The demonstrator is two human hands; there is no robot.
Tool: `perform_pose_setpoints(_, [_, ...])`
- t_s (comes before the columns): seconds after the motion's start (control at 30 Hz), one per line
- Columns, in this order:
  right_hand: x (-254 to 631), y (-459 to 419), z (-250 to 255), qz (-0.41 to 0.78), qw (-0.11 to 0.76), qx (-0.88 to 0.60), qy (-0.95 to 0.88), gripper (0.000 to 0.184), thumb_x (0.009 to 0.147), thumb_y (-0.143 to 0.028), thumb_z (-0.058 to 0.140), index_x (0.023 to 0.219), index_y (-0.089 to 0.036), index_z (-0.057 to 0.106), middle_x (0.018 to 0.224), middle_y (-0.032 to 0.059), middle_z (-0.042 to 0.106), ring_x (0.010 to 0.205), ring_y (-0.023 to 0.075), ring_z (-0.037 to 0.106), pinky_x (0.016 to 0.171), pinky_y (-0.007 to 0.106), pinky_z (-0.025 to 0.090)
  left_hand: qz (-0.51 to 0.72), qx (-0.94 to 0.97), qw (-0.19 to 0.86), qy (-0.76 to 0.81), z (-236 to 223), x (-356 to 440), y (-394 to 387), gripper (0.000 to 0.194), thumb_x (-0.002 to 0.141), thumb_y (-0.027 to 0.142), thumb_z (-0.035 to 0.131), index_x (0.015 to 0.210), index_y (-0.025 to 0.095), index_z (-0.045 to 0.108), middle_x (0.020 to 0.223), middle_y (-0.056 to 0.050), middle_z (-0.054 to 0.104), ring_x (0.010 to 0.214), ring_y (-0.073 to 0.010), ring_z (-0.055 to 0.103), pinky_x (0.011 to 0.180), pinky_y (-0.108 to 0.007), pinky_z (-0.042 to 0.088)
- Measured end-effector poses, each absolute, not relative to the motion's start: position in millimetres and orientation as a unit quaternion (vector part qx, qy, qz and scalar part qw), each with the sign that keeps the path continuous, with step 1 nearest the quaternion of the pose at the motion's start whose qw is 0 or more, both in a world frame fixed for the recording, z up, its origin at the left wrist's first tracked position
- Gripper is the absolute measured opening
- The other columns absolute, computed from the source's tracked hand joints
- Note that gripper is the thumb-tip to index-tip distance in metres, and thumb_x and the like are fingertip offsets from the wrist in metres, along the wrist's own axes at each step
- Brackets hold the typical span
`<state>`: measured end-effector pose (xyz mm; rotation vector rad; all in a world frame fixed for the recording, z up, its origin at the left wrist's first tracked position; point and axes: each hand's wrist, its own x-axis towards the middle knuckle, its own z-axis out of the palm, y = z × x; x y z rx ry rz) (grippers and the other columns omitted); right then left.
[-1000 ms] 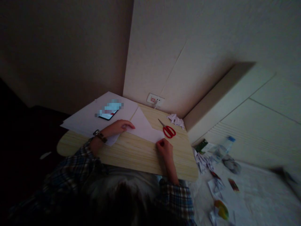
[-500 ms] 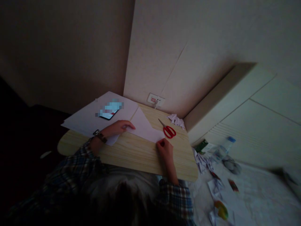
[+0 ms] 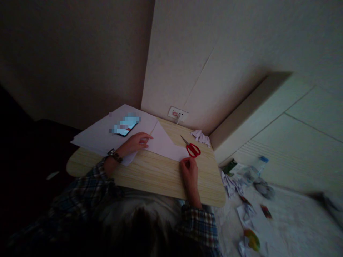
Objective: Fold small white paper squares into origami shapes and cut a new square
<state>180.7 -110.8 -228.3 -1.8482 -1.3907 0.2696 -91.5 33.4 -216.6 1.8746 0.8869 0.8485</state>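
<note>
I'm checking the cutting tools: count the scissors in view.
1: red-handled metal scissors lying on the pale wooden table, just beyond the right hand; others may be hidden.

On light wooden table (image 3: 158, 175), a piece of white paper (image 3: 162, 144), with curved fingers of the left hand (image 3: 136, 141) over its left part and its right end pinched in the right hand (image 3: 190, 173); just beside this end, red-handled scissors (image 3: 193, 150); to the left, a phone (image 3: 129, 128) upon large white sheets (image 3: 93, 134); at the far right corner, crumpled paper (image 3: 200, 137)
</note>
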Motion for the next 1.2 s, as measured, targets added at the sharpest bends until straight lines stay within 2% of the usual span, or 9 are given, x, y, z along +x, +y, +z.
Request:
perform_pose_setpoints(0.07, [182.6,-110.9,-230.0,0.086,0.430,-0.728,-0.527,0.021,0.091,-0.030,0.061,0.106,-0.015,0.061,0.108,0.0078,0.064,0.092,0.0204,0.062,0.081,0.039,0.054,0.376,0.731,0.435,0.367,-218.9,-90.7,34.5,0.035,0.091,0.029,0.066,0.123,0.016,0.060,0.134,-0.011,0.058,0.118,-0.0284,0.059,0.097,-0.052,0.051])
perform_pose_setpoints(0.17, [183.2,-110.7,-232.5,0.080,0.462,-0.723,-0.507,0.034,0.085,-0.028,0.058,0.116,-0.016,0.057,0.111,0.0125,0.062,0.095,0.0244,0.060,0.083,0.041,0.052,0.401,0.702,0.448,0.381,-219.8,-89.3,34.6,0.040,0.093,0.030,0.064,0.130,0.018,0.056,0.136,-0.012,0.056,0.117,-0.0287,0.059,0.095,-0.052,0.053])
perform_pose_setpoints(0.43, [179.2,-111.6,-232.2,0.109,0.472,-0.703,-0.521,0.050,0.078,-0.023,0.056,0.128,-0.019,0.053,0.109,0.0118,0.062,0.097,0.0273,0.060,0.083,0.043,0.051,0.380,0.675,0.508,0.376,-217.2,-87.4,31.1,0.041,0.091,0.025,0.067,0.130,0.018,0.057,0.135,-0.011,0.057,0.117,-0.0287,0.060,0.097,-0.053,0.052])
perform_pose_setpoints(0.63, [176.1,-113.0,-226.0,0.088,0.484,-0.688,-0.534,0.052,0.074,-0.020,0.054,0.126,-0.019,0.055,0.122,0.0136,0.057,0.105,0.0272,0.055,0.086,0.043,0.049,0.386,0.659,0.528,0.372,-218.1,-85.9,32.0,0.042,0.089,0.024,0.069,0.129,0.017,0.057,0.135,-0.012,0.057,0.117,-0.0291,0.060,0.097,-0.054,0.052])
perform_pose_setpoints(0.7, [174.8,-113.6,-224.7,0.083,0.485,-0.687,-0.535,0.051,0.074,-0.020,0.053,0.125,-0.020,0.055,0.124,0.0135,0.055,0.102,0.0259,0.054,0.085,0.042,0.049,0.392,0.652,0.533,0.370,-216.6,-85.6,31.5,0.050,0.082,0.026,0.075,0.128,0.018,0.057,0.136,-0.012,0.057,0.119,-0.0302,0.060,0.099,-0.055,0.051])
perform_pose_setpoints(0.83, [174.5,-114.1,-224.5,0.080,0.482,-0.688,-0.536,0.054,0.072,-0.017,0.052,0.126,-0.020,0.054,0.118,0.0117,0.055,0.086,0.0220,0.053,0.082,0.040,0.050,0.401,0.631,0.549,0.373,-209.8,-85.7,27.6,0.070,0.059,0.032,0.087,0.123,0.024,0.059,0.134,-0.010,0.060,0.117,-0.0319,0.062,0.099,-0.054,0.053])
perform_pose_setpoints(0.97, [177.7,-113.3,-226.1,0.085,0.479,-0.691,-0.535,0.059,0.071,-0.016,0.052,0.130,-0.017,0.050,0.111,0.0113,0.055,0.078,0.0208,0.050,0.078,0.040,0.049,0.409,0.612,0.565,0.373,-201.7,-85.0,21.6,0.067,0.058,0.032,0.085,0.120,0.023,0.060,0.133,-0.011,0.062,0.121,-0.0339,0.060,0.095,-0.052,0.055])
perform_pose_setpoints(1.07, [179.0,-112.6,-227.6,0.100,0.473,-0.690,-0.538,0.060,0.070,-0.015,0.051,0.130,-0.016,0.050,0.102,0.0088,0.058,0.074,0.0201,0.052,0.073,0.037,0.049,0.412,0.598,0.578,0.372,-197.2,-83.8,17.9,0.067,0.057,0.029,0.085,0.119,0.023,0.060,0.132,-0.011,0.063,0.128,-0.0337,0.056,0.098,-0.050,0.054])
perform_pose_setpoints(1.2, [176.9,-112.9,-227.7,0.115,0.466,-0.689,-0.542,0.045,0.074,-0.018,0.050,0.119,-0.016,0.058,0.093,0.0070,0.063,0.073,0.0201,0.055,0.070,0.035,0.049,0.417,0.583,0.589,0.374,-194.3,-82.8,16.0,0.070,0.056,0.027,0.086,0.120,0.023,0.058,0.132,-0.010,0.063,0.130,-0.0314,0.054,0.105,-0.049,0.049])
